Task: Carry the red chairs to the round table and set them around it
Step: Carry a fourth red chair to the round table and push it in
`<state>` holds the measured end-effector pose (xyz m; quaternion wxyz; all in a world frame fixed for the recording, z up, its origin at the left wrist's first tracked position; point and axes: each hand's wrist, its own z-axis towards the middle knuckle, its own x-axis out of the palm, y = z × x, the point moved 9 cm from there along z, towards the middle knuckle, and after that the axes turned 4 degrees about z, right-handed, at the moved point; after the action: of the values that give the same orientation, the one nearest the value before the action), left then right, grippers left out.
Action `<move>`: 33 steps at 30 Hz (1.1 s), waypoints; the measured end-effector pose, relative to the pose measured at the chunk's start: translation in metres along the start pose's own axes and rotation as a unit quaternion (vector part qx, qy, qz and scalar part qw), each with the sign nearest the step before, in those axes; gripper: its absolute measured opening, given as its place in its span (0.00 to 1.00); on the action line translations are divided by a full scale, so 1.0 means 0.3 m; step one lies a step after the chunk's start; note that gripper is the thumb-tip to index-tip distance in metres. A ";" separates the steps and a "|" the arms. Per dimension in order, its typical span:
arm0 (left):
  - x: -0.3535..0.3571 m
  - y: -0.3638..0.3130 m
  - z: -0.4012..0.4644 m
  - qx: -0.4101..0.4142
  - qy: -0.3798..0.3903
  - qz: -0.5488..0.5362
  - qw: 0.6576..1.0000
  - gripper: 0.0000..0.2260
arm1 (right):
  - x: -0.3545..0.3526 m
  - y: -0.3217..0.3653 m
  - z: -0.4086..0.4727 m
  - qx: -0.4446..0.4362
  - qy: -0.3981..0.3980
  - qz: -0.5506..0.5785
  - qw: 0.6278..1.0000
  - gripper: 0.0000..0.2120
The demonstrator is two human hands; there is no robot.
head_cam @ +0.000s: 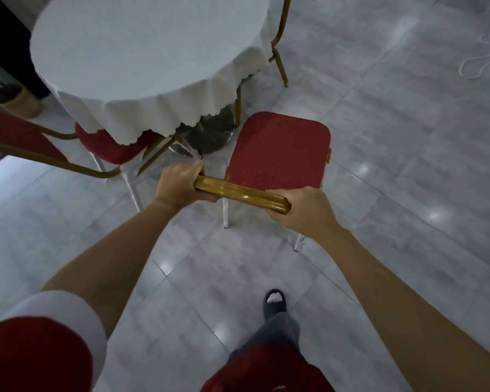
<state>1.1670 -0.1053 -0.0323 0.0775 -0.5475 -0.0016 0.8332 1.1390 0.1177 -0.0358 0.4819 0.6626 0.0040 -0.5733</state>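
A red chair [277, 151] with a dotted seat and gold frame stands just in front of me, beside the round table [142, 46] with its white cloth. My left hand [180, 183] grips the left end of the chair's gold back rail, and my right hand [309, 207] grips the right end. A second red chair [111, 147] sits at the left, its seat partly tucked under the tablecloth. Gold legs of a third chair [279, 52] show behind the table at the top right.
The table's metal pedestal base [207, 134] lies between the two near chairs. A dark cabinet and a small tan bin [23, 103] stand at the far left. Grey tiled floor spreads to the right, with a loose white cord [475, 63] on it. My foot [275, 301] is below.
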 end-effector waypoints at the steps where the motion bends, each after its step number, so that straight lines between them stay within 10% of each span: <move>1: 0.003 -0.014 -0.002 -0.005 -0.003 0.000 1.000 0.36 | -0.008 -0.010 -0.008 -0.012 -0.007 -0.002 1.000 0.15; 11: 0.003 -0.173 -0.034 -0.044 0.019 0.020 0.999 0.31 | -0.099 -0.095 -0.110 -0.129 -0.075 -0.009 0.989 0.14; 33: 0.039 -0.918 -0.095 -0.218 -0.030 0.102 0.970 0.37 | -0.510 -0.496 -0.430 -0.277 0.033 0.032 0.960 0.16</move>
<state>1.2236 0.1661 -0.0304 -0.1292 -0.5236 -0.1292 0.8321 1.1011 0.3639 -0.0292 0.6641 0.5214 0.1578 -0.5121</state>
